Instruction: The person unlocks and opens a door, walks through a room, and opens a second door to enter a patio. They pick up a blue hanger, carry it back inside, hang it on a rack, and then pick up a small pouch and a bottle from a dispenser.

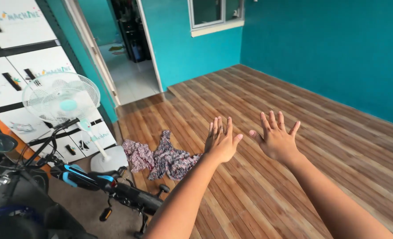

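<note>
Both my arms reach out in front of me over a wooden plank floor (pixel 258 186). My left hand (pixel 221 140) is held up with fingers spread, back of the hand toward me, holding nothing. My right hand (pixel 276 136) is beside it, a little apart, also spread wide and empty. Just left of my left hand, a crumpled patterned cloth (pixel 163 157) in dark pink and grey lies on the floor. Neither hand touches it.
A white standing fan (pixel 63 99) stands at the left before a white cabinet (pixel 24 57). A black and blue bicycle (pixel 94 181) fills the lower left. An open doorway (pixel 125 57) leads to a tiled room. Teal walls (pixel 329 48) enclose the room.
</note>
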